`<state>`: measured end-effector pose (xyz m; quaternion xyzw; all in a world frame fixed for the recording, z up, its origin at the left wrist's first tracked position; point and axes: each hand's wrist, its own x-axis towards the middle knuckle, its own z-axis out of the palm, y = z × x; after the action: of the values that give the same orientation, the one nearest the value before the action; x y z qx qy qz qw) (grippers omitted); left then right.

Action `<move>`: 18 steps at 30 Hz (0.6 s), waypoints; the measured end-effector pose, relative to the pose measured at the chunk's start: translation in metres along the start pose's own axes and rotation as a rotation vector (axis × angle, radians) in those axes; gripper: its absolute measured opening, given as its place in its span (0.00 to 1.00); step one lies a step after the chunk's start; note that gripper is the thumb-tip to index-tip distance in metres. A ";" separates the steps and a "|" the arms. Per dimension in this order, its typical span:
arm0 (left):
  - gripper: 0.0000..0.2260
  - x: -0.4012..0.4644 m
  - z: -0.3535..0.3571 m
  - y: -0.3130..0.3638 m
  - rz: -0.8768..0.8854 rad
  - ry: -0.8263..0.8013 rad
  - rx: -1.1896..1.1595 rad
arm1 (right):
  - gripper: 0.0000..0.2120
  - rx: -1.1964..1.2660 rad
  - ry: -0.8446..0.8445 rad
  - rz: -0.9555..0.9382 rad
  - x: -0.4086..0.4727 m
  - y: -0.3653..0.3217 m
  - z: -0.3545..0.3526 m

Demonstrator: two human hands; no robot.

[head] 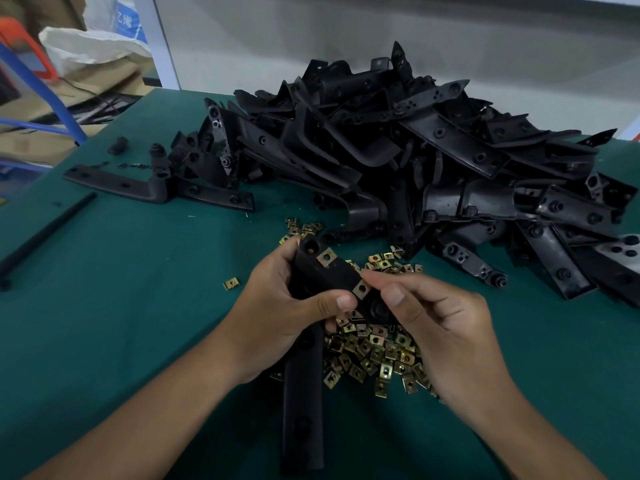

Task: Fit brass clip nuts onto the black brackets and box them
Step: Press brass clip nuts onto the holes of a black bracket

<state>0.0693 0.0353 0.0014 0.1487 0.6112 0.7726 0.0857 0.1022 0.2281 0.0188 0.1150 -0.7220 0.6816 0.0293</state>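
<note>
Two square brass clip nuts (325, 257) are seen on a matte black L-shaped bracket (311, 306) at frame centre, gripped by the left hand (277, 306); the lower nut (362, 289) is pinched by the right hand (446, 327). Loose nuts (374, 355) are scattered beneath on the green mat (121, 306). Black brackets (433, 161) are heaped at upper right.

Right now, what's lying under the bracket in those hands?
Loose brass clip nuts spread on the green mat beneath the held bracket. Whatever lies directly under it and both hands is covered.
</note>
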 end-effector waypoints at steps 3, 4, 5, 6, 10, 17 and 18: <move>0.14 0.000 0.000 0.000 0.002 -0.009 -0.003 | 0.08 -0.024 -0.028 0.005 0.000 0.000 0.001; 0.14 0.001 0.000 0.001 -0.001 -0.016 -0.005 | 0.09 -0.022 -0.042 0.004 0.000 0.001 0.000; 0.13 0.001 -0.001 0.002 -0.006 -0.031 -0.006 | 0.11 -0.018 -0.051 0.008 0.000 0.001 0.000; 0.12 0.001 -0.002 0.003 -0.014 -0.058 -0.005 | 0.13 -0.017 -0.057 0.017 0.000 0.002 -0.001; 0.15 -0.002 0.002 0.005 -0.057 -0.219 -0.027 | 0.15 -0.011 -0.096 0.071 0.005 0.000 -0.006; 0.19 -0.006 0.008 0.007 -0.176 -0.344 0.045 | 0.09 0.211 -0.331 0.186 0.005 -0.006 -0.002; 0.20 -0.007 0.008 0.008 -0.184 -0.357 0.041 | 0.10 0.230 -0.351 0.199 0.005 -0.005 -0.003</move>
<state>0.0791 0.0389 0.0099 0.2285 0.6131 0.7103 0.2597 0.0985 0.2304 0.0247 0.1627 -0.6416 0.7284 -0.1772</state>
